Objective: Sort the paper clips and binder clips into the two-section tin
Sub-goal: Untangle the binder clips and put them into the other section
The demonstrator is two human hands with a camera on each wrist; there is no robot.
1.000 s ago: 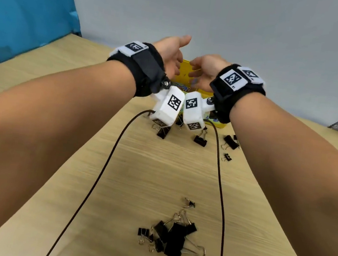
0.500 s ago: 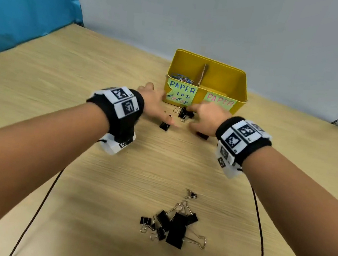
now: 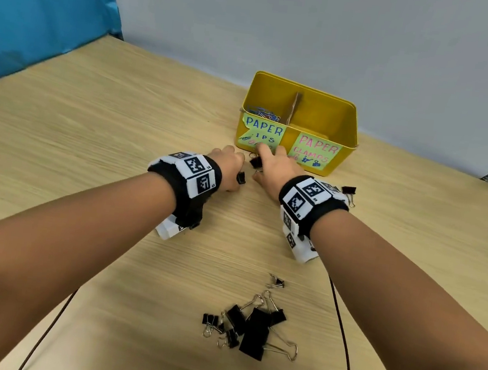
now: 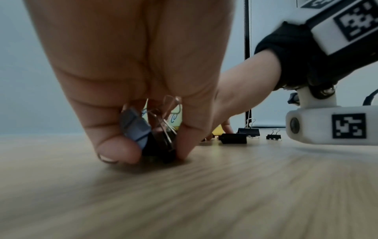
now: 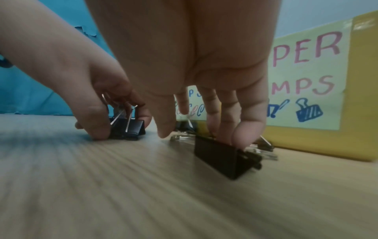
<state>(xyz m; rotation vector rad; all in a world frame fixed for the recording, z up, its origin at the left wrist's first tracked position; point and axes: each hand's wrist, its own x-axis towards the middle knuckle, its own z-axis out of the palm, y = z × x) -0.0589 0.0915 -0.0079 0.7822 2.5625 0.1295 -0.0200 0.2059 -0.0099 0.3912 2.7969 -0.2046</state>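
Hidden, cropped and blurred parts of the sorting scene

In the head view the left hand (image 3: 227, 169) covers all but a corner of the binder clip (image 3: 240, 179) it pinches, and its fingertips are out of sight; the right hand (image 3: 272, 169) hides part of the "PAPER CLIPS" label (image 3: 263, 133) on the tin (image 3: 346, 129), whose right section floor lies behind the front wall. The paper clips (image 3: 263, 113) are too small to count. In the right wrist view the "PAPER CLAMPS" label (image 5: 310, 77) is partly blocked by the palm, the tin is cut off at the right edge, and the near table (image 5: 143, 202) is smeared; the left wrist view's near table is blurred as well.
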